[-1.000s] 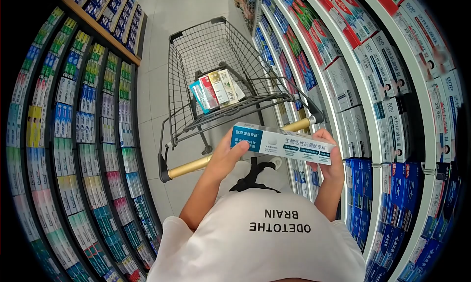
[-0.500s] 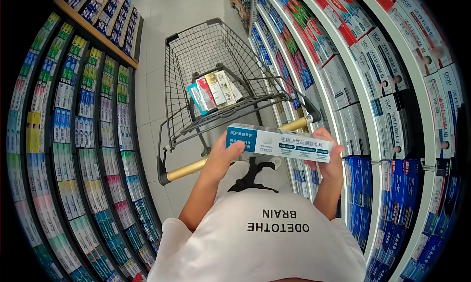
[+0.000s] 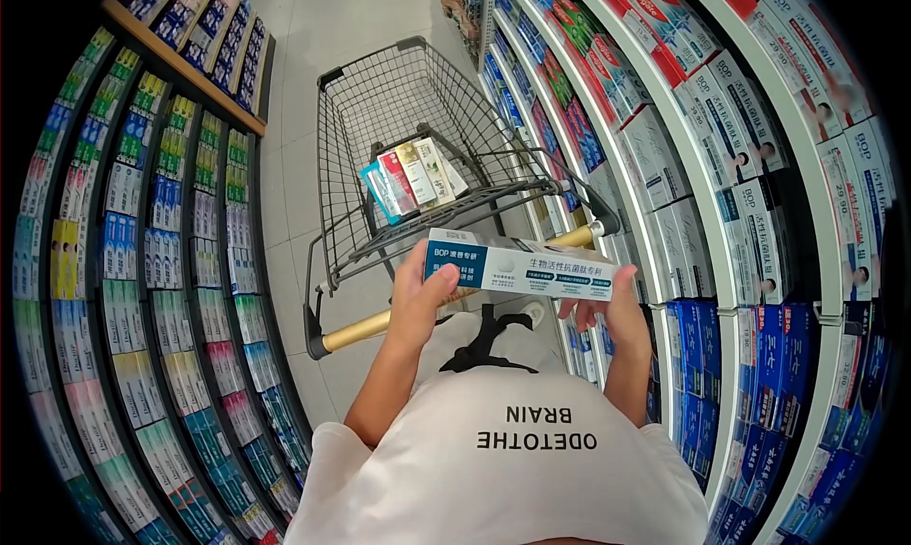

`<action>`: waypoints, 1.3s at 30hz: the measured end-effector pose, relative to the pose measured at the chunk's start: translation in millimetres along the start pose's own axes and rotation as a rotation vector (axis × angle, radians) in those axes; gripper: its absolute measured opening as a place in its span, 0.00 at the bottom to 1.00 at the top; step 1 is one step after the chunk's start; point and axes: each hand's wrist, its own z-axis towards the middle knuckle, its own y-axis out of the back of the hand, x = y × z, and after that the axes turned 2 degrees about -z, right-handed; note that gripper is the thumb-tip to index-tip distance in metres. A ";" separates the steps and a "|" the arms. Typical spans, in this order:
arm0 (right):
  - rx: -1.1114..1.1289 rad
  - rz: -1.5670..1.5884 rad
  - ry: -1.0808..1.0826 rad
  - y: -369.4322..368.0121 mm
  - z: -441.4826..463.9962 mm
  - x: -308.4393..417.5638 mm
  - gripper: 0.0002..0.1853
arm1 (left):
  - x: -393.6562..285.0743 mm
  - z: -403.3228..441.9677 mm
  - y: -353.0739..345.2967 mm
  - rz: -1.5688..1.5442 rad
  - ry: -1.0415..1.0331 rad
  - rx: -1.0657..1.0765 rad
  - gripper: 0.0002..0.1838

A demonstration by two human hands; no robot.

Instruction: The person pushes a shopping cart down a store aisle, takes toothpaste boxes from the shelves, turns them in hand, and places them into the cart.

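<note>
A long white and blue BOP toothpaste box is held level in front of my chest, its printed long side facing me. My left hand grips the box's left end, with the thumb pressed on the blue panel. At the other end, my right hand has its thumb against the box's edge and its fingers curled loosely underneath. Just beyond the box stands a wire shopping cart with a gold handle. Several upright boxes in red, white, gold and blue sit in the cart near its handle side.
Toothpaste shelves line the right side, stocked with Colgate, BOP and blue boxes. On the left, a dark rack carries rows of toothbrush and toothpaste packs. A wood-edged display stands farther up the left. Between them runs the tiled aisle floor.
The toothpaste box has shifted slightly left and turned a little, showing more of its top at the left end. My right hand has moved left with it, fingers now visible below the box.
</note>
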 end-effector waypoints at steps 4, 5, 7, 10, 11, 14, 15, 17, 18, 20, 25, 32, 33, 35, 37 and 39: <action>-0.006 0.021 -0.095 -4.6 -0.3 0.5 0.55 | 3.1 0.5 3.5 0.018 -0.050 0.009 0.25; -0.003 0.038 -0.107 -5.3 -0.8 0.9 0.55 | 3.9 1.3 5.3 0.014 -0.038 0.018 0.26; -0.009 0.066 -0.093 -5.4 -0.6 -8.0 0.55 | 2.4 1.4 5.2 0.019 -0.057 0.035 0.26; -0.011 0.140 -0.074 -8.6 -0.6 -11.0 0.54 | 0.4 1.4 4.1 0.026 -0.083 0.063 0.26; -0.008 0.165 -0.066 -8.6 0.3 -9.4 0.54 | -0.3 1.7 4.1 0.025 -0.097 0.070 0.26; 0.044 0.176 0.017 -3.7 0.3 -11.0 0.53 | -6.3 0.4 5.0 0.030 -0.096 0.159 0.30; 0.046 0.189 0.031 -1.0 -1.0 -13.4 0.53 | -10.2 -0.8 3.4 0.045 -0.109 0.190 0.32; 0.053 0.212 0.056 3.8 -5.4 -17.8 0.53 | -15.2 -2.5 5.6 0.064 -0.062 0.252 0.35; 0.025 0.184 0.060 1.1 -8.5 -11.2 0.53 | -14.0 -2.9 7.8 0.088 -0.076 0.274 0.36; -0.001 0.181 0.070 1.3 -11.4 -13.0 0.52 | -17.1 -3.9 6.5 0.077 -0.057 0.309 0.36; 0.065 0.300 0.116 10.2 -11.7 -13.7 0.41 | -12.3 3.0 13.3 0.239 -0.228 0.428 0.37; 0.084 0.497 0.077 18.8 -13.3 -43.5 0.36 | -20.3 6.4 20.2 0.371 -0.273 0.412 0.39; 0.134 0.494 0.096 13.4 -13.4 -35.7 0.37 | -24.7 4.0 15.5 0.353 -0.252 0.367 0.38; 0.065 0.464 0.070 12.4 -11.0 -42.9 0.40 | -20.5 4.1 10.4 0.218 -0.164 0.254 0.36; 0.075 0.576 0.085 -8.8 -5.0 -31.2 0.40 | 2.0 8.1 12.1 -0.020 -0.024 0.119 0.35; -0.120 0.662 0.034 -26.8 -6.5 -39.9 0.38 | 8.7 8.4 8.0 0.069 0.078 0.146 0.28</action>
